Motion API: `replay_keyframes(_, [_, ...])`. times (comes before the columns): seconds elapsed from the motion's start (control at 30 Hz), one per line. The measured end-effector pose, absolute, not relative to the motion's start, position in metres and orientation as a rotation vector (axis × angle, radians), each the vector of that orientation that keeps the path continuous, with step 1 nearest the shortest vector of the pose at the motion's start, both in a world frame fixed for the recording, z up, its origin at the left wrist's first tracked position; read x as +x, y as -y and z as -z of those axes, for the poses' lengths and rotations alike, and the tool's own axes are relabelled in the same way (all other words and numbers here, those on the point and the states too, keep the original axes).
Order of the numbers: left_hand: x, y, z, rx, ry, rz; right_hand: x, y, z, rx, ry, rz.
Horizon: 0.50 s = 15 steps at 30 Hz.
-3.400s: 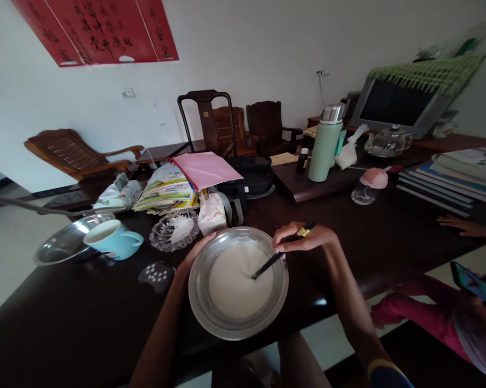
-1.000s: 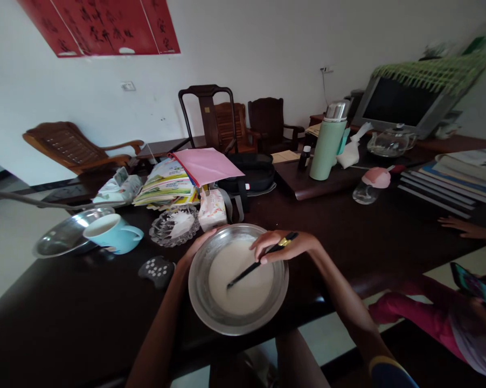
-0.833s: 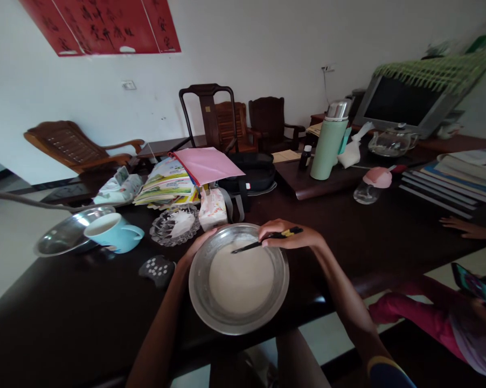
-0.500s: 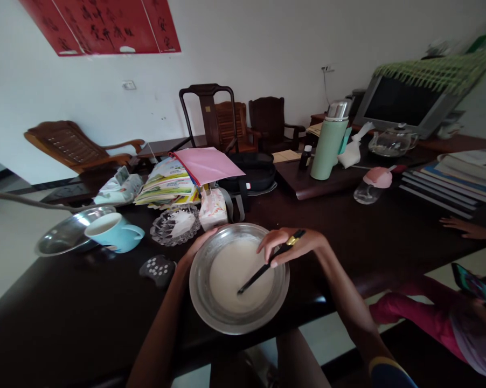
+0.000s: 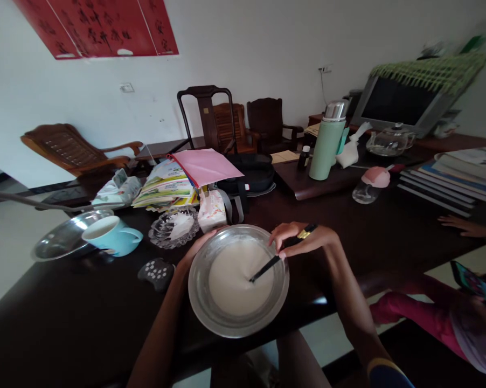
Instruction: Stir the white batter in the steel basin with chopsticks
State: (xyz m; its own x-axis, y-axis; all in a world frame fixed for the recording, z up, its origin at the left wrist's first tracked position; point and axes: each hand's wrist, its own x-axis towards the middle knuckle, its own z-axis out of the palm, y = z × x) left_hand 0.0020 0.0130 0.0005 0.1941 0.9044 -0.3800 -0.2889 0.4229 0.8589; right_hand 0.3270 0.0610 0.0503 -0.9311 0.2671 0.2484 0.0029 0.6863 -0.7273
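A wide metal bowl [image 5: 197, 302] holding a pale, creamy batter [image 5: 235, 293] stands on the dark table. Against the bowl's upper left side rests my left hand [image 5: 195, 249], its fingers along the outer wall and partly hidden by the rim. My right hand [image 5: 301, 241], above the bowl's right rim, is closed around black chopsticks [image 5: 266, 268] with gold bands near the top. Their tips dip into the batter right of its middle, and the surface there is drawn into folds. To the left of my left forearm lies a dark grey object with white dots [image 5: 157, 273].
Left are a blue mug [image 5: 116, 237] and a metal basin [image 5: 51, 242]. Behind the bowl sit a glass dish [image 5: 158, 231], a tissue pack [image 5: 212, 210] and stacked books [image 5: 162, 186]. A green thermos [image 5: 327, 148] stands back right. Another person's hand [image 5: 467, 226] rests at the right edge.
My right hand has shifted right, and the chopstick tips have moved right and slightly up through the batter. My left hand stays at the bowl's side.
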Motion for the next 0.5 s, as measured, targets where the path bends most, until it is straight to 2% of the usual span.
replay_keyframes(0.1, [0.004, -0.016, 0.000, 0.774, -1.047, -0.947, 0.301, -0.056, -0.042, -0.185, 2.571, -1.173])
replay_keyframes(0.2, [0.005, -0.019, 0.004, 0.783, -1.024, -0.972, 0.287, -0.056, -0.036, -0.307, 2.534, -1.076])
replay_keyframes(0.33, [0.005, -0.019, 0.004, 0.755, -1.074, -1.000, 0.308, -0.061, -0.044, -0.494, 2.511, -0.913])
replay_keyframes(0.5, [0.008, -0.015, -0.002, 0.811, -1.017, -0.970, 0.333, -0.060, -0.058, -0.428, 2.531, -1.017])
